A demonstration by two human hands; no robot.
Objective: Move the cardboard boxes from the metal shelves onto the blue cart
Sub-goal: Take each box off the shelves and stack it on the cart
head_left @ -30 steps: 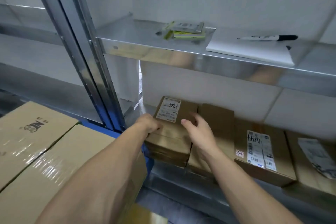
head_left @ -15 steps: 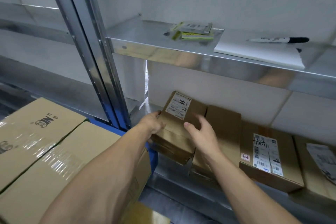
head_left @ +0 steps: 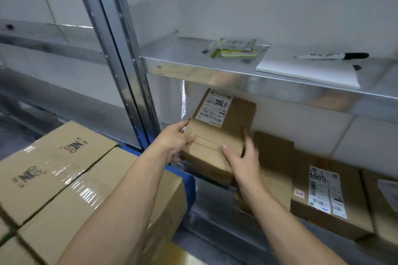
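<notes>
**Desk:** What have your hands got?

**Operator:** On my screen, both are on one small cardboard box [head_left: 217, 135] near the middle of the view. My left hand [head_left: 172, 142] grips its 9 o'clock edge, thumb on top and fingers curled underneath. My right hand [head_left: 243, 161] grips the 4 o'clock corner, thumb on the top face and fingers wrapped round the side.

**Desk:** Where does the box sit?

**Operator:** In the opening under the upper metal shelf [head_left: 183, 58]. It is tilted, with its shipping label [head_left: 215, 107] at the far end, toward 12 o'clock. I cannot tell whether its underside touches anything. Just beside it at 3 o'clock lies a plain brown box [head_left: 277, 153], partly behind my right hand. Further toward 4 o'clock is a box with a long white label [head_left: 349, 211].

**Desk:** And the cart?

**Operator:** I see a blue cart edge [head_left: 189, 180] at 7 o'clock of the held box. Out toward 8 o'clock are large shrink-wrapped cartons [head_left: 53, 170] printed with a dark logo.

**Desk:** Anything above?

**Operator:** On the upper shelf at 1 o'clock there is a stack of small yellow-green packets [head_left: 237, 49]. At 2 o'clock there is a white pad [head_left: 308, 71] with a marker pen [head_left: 331, 56] at its far edge. The steel upright [head_left: 120, 60] stands at 10 o'clock.
</notes>
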